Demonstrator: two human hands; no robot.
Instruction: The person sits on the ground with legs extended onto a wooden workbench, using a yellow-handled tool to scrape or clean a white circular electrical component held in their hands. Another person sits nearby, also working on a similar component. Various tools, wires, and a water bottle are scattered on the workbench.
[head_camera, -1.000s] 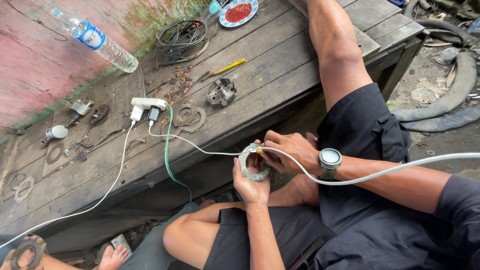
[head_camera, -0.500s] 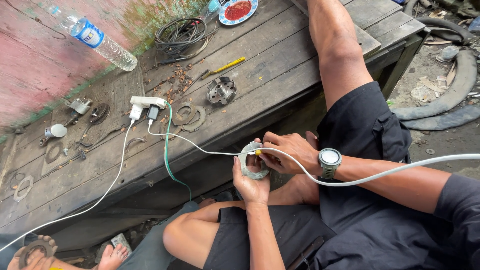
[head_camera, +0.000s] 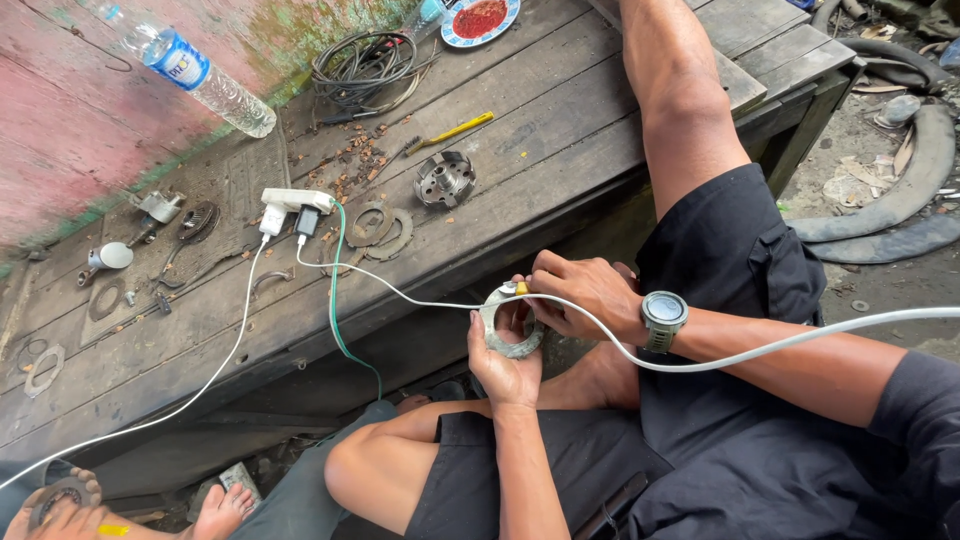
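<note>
Head camera looks steeply down, close over a wooden bench (head_camera: 560, 130).

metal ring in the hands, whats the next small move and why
Probably a slight turn of the metal ring in the left hand, which cups it from below. The right hand presses a yellow-tipped tool on its upper rim, so turning would bring a fresh part of the rim under the tip. The white cable crosses the right wrist.

Both forearms are meeting before the lap: the left hand (head_camera: 505, 365) is cupping palm-up with fingers (head_camera: 478, 335) curled, while the right hand (head_camera: 585, 292) is pinching from above.
</note>
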